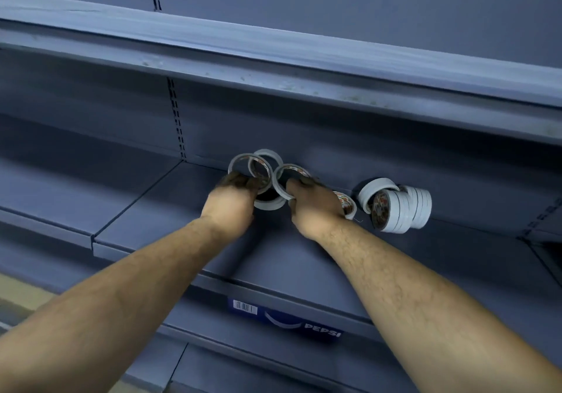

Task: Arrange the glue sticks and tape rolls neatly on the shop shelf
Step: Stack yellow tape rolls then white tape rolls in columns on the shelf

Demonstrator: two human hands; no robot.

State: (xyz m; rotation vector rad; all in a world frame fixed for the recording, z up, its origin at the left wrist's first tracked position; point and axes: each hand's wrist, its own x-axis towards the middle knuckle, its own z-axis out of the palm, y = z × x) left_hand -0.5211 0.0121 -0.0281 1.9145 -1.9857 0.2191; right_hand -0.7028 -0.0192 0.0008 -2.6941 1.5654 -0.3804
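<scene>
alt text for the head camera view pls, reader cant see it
Two bare hands reach to the back of a blue shop shelf, the left hand and right hand each gripping tape rolls from a loose cluster. To their right a row of tape rolls stands on edge, and a Pepsi label sits on the shelf's front edge.

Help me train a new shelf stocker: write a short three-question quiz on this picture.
1. True or false: the left hand and the right hand both grip loose tape rolls.
2. Where does the tidy row of rolls stand? A: left of the left hand. B: right of the right hand. C: between the hands.
3. Fill in: the label on the front edge of the shelf reads ____.
Key: 1 true; 2 B; 3 Pepsi.
</scene>
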